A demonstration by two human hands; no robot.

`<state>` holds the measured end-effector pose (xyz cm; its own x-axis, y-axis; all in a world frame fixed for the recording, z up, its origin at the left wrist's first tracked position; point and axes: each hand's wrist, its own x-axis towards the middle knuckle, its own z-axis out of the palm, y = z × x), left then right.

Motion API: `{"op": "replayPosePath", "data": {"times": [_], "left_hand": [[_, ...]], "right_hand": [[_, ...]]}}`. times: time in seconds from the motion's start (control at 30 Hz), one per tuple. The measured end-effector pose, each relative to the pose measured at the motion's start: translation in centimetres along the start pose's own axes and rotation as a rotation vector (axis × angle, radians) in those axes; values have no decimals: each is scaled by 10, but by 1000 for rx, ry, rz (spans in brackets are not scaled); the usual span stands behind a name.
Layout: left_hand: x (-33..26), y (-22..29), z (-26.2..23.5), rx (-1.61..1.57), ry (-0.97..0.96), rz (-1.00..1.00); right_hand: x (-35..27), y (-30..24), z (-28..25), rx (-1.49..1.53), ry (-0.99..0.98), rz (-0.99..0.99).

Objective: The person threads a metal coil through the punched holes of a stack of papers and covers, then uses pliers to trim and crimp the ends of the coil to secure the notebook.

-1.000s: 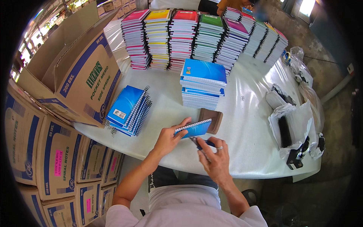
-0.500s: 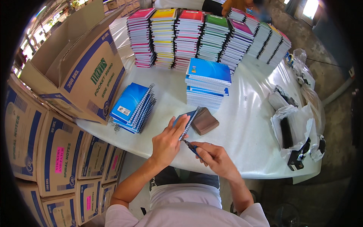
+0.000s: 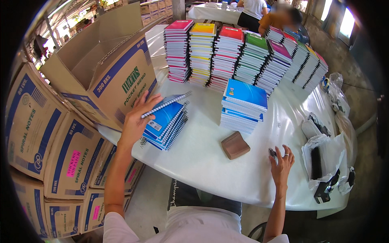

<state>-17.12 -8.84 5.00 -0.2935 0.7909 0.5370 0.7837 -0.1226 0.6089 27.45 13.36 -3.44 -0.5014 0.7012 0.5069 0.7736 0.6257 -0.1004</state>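
Note:
My left hand (image 3: 137,120) is closed on a blue spiral notebook (image 3: 168,103), held tilted over a pile of blue spiral notebooks (image 3: 165,121) on the table. Its coil runs along the near edge, and my fingers cover one end of it. Out to the right, my right hand (image 3: 282,165) is low over the table with its fingers spread and curved. A pair of dark pliers (image 3: 272,153) lies by its thumb and forefinger, partly hidden by them. Between my hands sits a brown block (image 3: 235,145).
A taller stack of blue notebooks (image 3: 245,97) stands mid-table, before rows of colored notebook stacks (image 3: 228,56). An open carton (image 3: 121,85) stands left, above closed cartons (image 3: 73,162). Black coils in white wrapping (image 3: 318,160) lie right. Another person (image 3: 275,18) is beyond the stacks.
My left hand has carried the notebook left and over the blue pile. The right hand, with the pliers, has moved away to the right, and its fingers have spread. The view has shifted.

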Motion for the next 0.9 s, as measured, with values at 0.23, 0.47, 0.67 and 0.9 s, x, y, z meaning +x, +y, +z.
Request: {"op": "replayPosePath", "data": {"times": [0.23,0.47,0.67,0.9], "left_hand": [[16,-23,17,-974,-244,124],[38,-51,-25,-980,-90,-450],[8,-70,-12,-483,-292,-636],[31,-59,-3,-369,-327,-641]], "right_hand": [[87,-211,-14,1920,-492,-58],[119,-292,18,1042,82,-549],[89,-282,27,811,-105,-649],[106,-271,81,966,-161,-277]]}}
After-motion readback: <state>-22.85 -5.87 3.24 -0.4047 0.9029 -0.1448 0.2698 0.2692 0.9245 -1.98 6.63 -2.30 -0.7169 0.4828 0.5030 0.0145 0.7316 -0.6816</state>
